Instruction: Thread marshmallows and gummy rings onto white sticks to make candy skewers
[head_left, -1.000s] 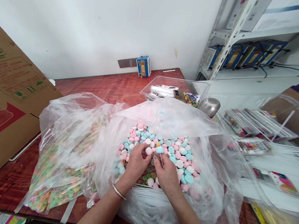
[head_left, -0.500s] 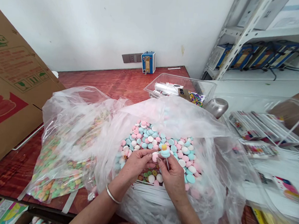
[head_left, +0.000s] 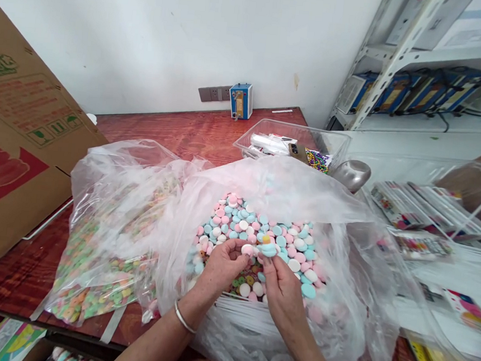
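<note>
While we are working at a red-brown, wood-grained table (head_left: 152, 125), a plain white wall (head_left: 152, 32) is filling the top of the frame, and a white metal shelving unit (head_left: 386, 75) is standing at the upper right. A large brown cardboard box (head_left: 21, 127) with red and green print is leaning across the left side. Around the centre, a big translucent plastic bag (head_left: 319, 196) is lying with its mouth spread wide, and a second clear plastic bag (head_left: 127, 176), containing small multicoloured rings, is resting just beside it at centre left. Above centre, a shallow clear plastic tray (head_left: 339, 147) is sitting behind the big bag.

Our left hand (head_left: 221, 266) and right hand (head_left: 284, 285) are meeting over the big bag's opening, their fingers close together, though we cannot tell whether they are touching. Thin white sticks (head_left: 243, 311) are lying below the loose pink, white and pale-blue round pieces. A smooth silver-coloured bangle (head_left: 184, 317) is circling our left wrist.

Just right of the frame's centre, our right thumb and fingers are pinching a pale-blue, layered piece (head_left: 268, 250), which is carrying a small yellow bit (head_left: 266, 239) on top. Immediately to its left, our left thumb and fingers are clamping a pink-and-white rounded piece (head_left: 248, 249).
</note>
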`<state>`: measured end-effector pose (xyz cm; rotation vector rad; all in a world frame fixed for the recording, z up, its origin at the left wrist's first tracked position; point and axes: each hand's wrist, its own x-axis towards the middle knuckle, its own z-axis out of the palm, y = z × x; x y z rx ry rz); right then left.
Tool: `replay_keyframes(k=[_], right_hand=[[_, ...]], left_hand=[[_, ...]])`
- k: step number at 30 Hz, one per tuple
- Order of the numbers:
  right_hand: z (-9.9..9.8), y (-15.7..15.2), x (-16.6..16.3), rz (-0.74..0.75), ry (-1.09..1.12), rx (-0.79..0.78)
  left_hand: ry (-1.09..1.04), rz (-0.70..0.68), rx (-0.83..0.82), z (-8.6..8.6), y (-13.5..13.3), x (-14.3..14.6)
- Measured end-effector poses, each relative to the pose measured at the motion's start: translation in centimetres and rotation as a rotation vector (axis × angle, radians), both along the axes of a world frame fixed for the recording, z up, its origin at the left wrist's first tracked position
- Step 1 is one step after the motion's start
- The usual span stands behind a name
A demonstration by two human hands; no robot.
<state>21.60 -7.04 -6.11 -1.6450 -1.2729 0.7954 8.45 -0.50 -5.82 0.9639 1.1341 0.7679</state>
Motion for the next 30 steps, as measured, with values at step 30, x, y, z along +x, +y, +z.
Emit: replay_keyframes(k=[30], right_hand=[[1.7, -2.9, -1.6, 0.100, 0.905, -0.486]], left_hand=[[0.368, -0.019, 0.575, -1.2, -0.9, -0.5]])
